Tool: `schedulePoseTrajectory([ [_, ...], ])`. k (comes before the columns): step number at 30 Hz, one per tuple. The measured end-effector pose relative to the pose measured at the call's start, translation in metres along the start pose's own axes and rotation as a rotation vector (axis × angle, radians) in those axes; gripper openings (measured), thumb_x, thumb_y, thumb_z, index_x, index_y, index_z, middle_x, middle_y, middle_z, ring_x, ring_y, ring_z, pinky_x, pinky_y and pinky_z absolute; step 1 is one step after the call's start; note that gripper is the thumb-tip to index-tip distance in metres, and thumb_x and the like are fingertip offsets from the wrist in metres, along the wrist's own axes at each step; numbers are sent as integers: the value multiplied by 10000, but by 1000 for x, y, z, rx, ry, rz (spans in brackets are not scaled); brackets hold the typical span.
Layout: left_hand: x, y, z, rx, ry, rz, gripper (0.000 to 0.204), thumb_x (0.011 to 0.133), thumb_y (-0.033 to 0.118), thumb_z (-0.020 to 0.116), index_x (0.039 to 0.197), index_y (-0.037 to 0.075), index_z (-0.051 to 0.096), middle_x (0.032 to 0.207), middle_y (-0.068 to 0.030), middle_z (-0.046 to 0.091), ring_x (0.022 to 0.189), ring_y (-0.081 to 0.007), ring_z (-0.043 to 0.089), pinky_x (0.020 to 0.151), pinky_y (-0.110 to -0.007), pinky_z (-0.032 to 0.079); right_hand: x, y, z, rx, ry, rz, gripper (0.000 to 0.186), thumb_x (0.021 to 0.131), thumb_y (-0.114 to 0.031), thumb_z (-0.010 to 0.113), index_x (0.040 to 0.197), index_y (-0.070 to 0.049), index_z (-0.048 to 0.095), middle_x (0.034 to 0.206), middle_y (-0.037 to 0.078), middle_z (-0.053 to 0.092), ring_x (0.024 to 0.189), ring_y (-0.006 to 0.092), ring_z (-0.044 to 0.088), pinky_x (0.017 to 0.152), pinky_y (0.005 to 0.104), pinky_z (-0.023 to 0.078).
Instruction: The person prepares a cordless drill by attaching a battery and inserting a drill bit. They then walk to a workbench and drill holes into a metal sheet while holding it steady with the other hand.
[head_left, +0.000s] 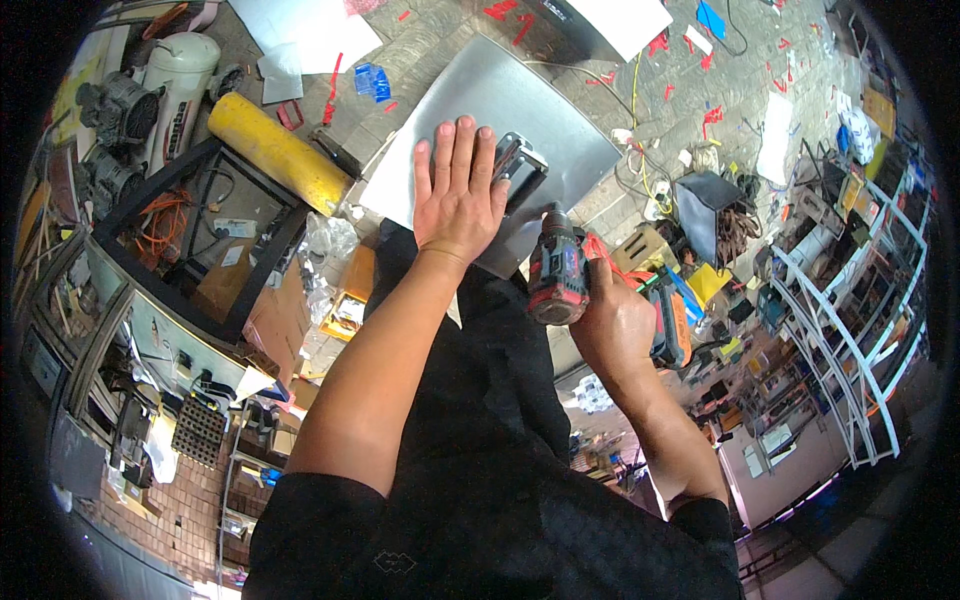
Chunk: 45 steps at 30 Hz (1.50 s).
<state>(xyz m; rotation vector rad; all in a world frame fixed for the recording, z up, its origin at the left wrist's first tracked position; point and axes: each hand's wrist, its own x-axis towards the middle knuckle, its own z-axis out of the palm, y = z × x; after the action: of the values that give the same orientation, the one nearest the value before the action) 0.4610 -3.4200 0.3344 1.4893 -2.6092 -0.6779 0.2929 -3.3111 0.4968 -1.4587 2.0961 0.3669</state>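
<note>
Drill (560, 270), red and black, occupies the right hand (615, 310). We see the fingers curled about its handle in a closed hold, with the body of the tool on the inner side of the hand and an orange-and-black battery (670, 322) on the outer side. The chuck (554, 218) points forward, away from the torso, at the near right edge of the metal sheet (565, 105). We cannot tell whether the tip touches the sheet.

We locate the silver sheet directly in front of the person, its near edge by the dark trousers (505, 340). A black, raised fitting (520, 172) sits on it, right of the left hand (458, 205). The left hand lies palm down on the sheet, flat, fingers extended and slightly spread; it grasps nothing. The left thumb is just beside the fitting; we cannot tell whether the two are in contact.

To the left we note a yellow cylinder (275, 150) near a black rectangular frame (205, 325), with a white tank (190, 75) beyond. A blue plastic piece (372, 83) and red scraps (520, 28) lie on the paved floor (590, 45). To the right we note a dark box (697, 215) and, farther out, a pale metal rack (845, 340).
</note>
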Motion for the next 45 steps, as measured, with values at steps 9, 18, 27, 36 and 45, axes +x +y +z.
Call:
schedulePoseTrajectory([
  [9, 3, 0, 0, 20, -25, -18, 757, 1029, 427, 522, 1675, 128, 265, 1757, -139, 184, 1627, -340, 132, 1306, -559, 48, -10, 13, 21, 84, 45, -20, 338, 860, -229, 747, 1077, -53, 557, 813, 172, 684, 682, 389, 711, 585, 489, 553],
  [18, 2, -1, -1, 24, -33, -9, 751, 1033, 423, 511, 1674, 122, 265, 1757, -141, 180, 1628, -343, 122, 1307, -561, 42, -4, 43, 22, 330, -62, 156, 644, 764, -244, 876, 1324, -40, 632, 931, 234, 741, 876, 447, 721, 744, 495, 565],
  [27, 2, -1, 0, 37, -50, -13, 748, 1038, 428, 505, 1674, 113, 268, 1760, -151, 160, 1630, -345, 107, 1306, -559, 29, 28, 77, 16, 588, -146, 48, 301, 854, -131, 777, 1126, -38, 688, 1012, 197, 732, 933, 389, 719, 835, 417, 570],
  [36, 0, 1, 0, 12, -43, -5, 778, 1018, 422, 548, 1674, 120, 259, 1756, -148, 175, 1629, -346, 114, 1305, -562, 33, 59, 73, -21, 434, -214, 32, 271, 842, -231, 769, 1033, -42, 739, 911, 253, 735, 941, 456, 717, 780, 490, 588],
  [45, -9, 0, 5, 26, -31, -1, 760, 1019, 414, 554, 1666, 123, 282, 1751, -146, 191, 1625, -346, 131, 1302, -567, 64, 61, 8, -66, -74, -280, -2, 216, 913, -212, 609, 1032, -52, 693, 836, 224, 741, 814, 414, 749, 727, 519, 601],
])
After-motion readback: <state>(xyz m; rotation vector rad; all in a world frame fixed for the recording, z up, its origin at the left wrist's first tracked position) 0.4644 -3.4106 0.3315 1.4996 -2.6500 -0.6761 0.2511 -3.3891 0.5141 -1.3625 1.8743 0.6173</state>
